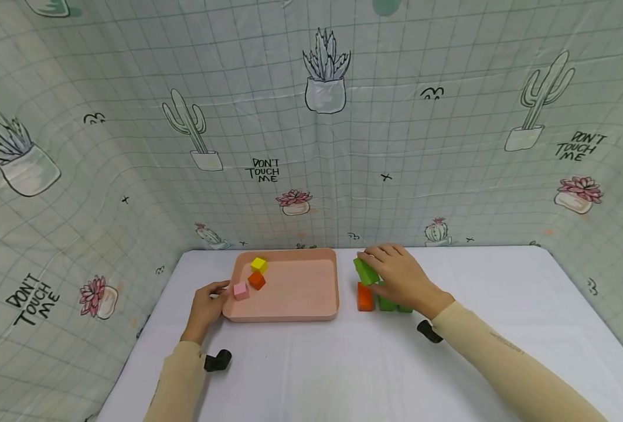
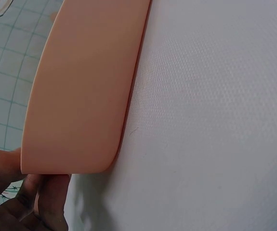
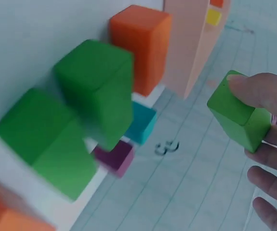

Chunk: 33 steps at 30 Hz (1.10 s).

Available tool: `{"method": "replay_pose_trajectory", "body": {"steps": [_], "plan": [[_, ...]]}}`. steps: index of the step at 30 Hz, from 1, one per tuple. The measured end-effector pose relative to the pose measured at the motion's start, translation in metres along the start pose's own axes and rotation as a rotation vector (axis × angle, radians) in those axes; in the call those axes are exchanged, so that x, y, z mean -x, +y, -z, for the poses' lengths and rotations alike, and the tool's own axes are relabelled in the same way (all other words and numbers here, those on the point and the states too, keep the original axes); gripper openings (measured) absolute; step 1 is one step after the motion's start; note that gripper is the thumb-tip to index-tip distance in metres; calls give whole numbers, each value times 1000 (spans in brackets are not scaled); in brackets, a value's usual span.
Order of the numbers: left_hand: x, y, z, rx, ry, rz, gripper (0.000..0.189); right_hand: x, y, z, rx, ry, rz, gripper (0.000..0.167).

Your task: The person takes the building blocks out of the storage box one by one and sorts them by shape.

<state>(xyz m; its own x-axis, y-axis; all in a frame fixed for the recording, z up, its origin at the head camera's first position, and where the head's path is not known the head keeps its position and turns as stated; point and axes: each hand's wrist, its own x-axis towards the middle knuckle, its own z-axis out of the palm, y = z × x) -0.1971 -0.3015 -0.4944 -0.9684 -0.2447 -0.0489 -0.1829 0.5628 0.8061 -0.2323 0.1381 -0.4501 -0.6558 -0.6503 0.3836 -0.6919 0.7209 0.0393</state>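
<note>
My right hand point(image 1: 403, 278) pinches a green block point(image 3: 239, 113) between thumb and fingers, raised over a group of blocks. Below it stand an orange block point(image 1: 365, 298) and two green blocks point(image 3: 95, 86), partly covered by the hand in the head view. At the left, my left hand point(image 1: 204, 306) grips the edge of a shallow pink tray point(image 1: 298, 287), its thumb and fingers at the rim in the left wrist view. Inside the tray's left part lie a yellow cube point(image 1: 259, 265), an orange-red cube point(image 1: 256, 280) and a pink cube point(image 1: 241, 291).
Behind the green blocks in the right wrist view are a teal block point(image 3: 143, 124) and a purple block point(image 3: 118, 158). Another orange block point(image 3: 13, 214) shows at that view's lower left. A white-covered table point(image 1: 311, 369) meets a printed cloth point(image 1: 343, 152) at its back edge.
</note>
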Motion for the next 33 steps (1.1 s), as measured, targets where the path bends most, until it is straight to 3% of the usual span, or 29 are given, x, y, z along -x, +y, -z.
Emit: {"method": "replay_pose_trajectory", "body": {"steps": [10, 19, 28, 33], "plan": [[0, -2, 0, -3, -7, 11, 34, 53, 24, 2, -26, 64, -84, 70], [1, 0, 0, 1, -8, 26, 34, 89, 43, 10, -34, 125, -155, 71], [4, 2, 0, 2, -11, 50, 34, 122, 61, 14, -35, 117, -277, 72], [4, 3, 0, 18, -11, 50, 34, 134, 69, 13, -35, 101, -303, 72]]}}
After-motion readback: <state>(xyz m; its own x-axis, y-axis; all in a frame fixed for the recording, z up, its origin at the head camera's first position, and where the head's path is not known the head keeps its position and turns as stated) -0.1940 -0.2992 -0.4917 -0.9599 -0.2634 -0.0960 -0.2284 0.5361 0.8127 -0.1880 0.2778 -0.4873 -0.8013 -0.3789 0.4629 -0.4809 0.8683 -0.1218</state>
